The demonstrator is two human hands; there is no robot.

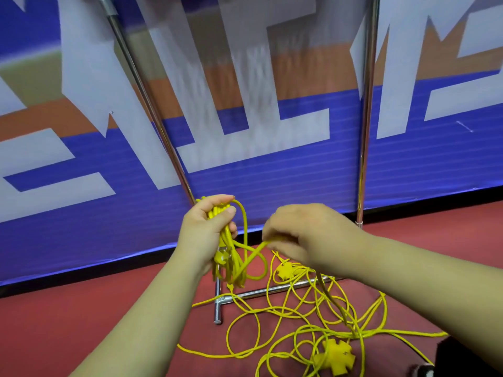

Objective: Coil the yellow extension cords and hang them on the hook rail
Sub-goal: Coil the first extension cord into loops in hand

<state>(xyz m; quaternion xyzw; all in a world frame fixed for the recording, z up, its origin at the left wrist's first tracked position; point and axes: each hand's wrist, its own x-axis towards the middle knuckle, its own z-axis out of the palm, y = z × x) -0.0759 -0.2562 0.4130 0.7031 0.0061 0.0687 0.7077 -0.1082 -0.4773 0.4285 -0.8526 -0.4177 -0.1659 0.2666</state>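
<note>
My left hand grips a bundle of coiled yellow extension cord, its loops hanging below my fist with a yellow plug among them. My right hand pinches a strand of the same cord just right of the bundle, and the strand runs from my fingers across to the coil. Loose yellow cord lies tangled on the red floor under my hands. A cross-shaped yellow socket lies in the tangle near the bottom, another socket higher up. No hooks are in view.
A chrome rack stands in front of a blue and white banner, with a slanted pole, an upright pole and a floor base bar. The loose cord lies over the base. A dark object sits at bottom right.
</note>
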